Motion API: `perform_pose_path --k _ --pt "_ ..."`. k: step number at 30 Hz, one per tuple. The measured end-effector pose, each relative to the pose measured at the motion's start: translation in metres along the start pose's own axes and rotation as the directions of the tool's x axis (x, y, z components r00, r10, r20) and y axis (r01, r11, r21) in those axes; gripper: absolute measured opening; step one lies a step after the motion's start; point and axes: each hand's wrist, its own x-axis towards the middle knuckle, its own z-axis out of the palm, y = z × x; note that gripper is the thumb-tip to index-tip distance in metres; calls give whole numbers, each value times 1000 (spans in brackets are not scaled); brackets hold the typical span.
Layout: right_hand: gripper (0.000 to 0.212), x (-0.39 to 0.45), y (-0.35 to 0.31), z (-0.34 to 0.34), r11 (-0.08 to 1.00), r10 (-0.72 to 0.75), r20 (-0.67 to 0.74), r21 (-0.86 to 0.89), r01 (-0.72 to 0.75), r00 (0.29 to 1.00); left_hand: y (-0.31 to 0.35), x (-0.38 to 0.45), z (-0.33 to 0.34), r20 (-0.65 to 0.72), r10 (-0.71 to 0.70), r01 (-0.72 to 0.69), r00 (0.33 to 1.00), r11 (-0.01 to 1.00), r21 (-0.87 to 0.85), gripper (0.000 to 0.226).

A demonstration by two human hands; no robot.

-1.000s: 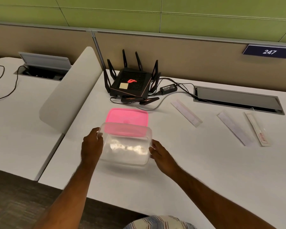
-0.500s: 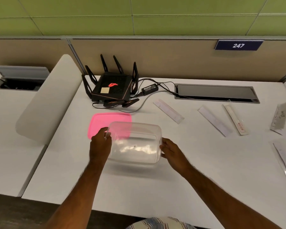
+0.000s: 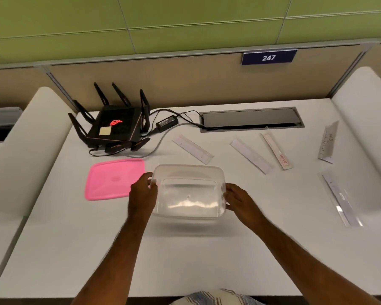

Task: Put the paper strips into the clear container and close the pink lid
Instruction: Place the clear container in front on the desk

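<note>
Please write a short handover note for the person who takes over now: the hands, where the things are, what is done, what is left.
Left hand and right hand grip the two ends of the clear container, open and empty on the desk.
Pink lid lies flat on the desk, left of the container.
Paper strips lie to the right.
Done: lid off.
Left: put all strips in, close the lid.

Container shifted off the lid
Both hands carried the container (image 3: 188, 192) toward 3 o'clock; the lid (image 3: 114, 179) now lies fully uncovered.
</note>
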Motion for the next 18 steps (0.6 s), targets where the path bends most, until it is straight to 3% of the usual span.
perform_pose_path --k 18 --pt "27 -32 28 -114 984 74 -53 -160 -82 996 41 -53 80 169 -125 138 978 988 -66 17"
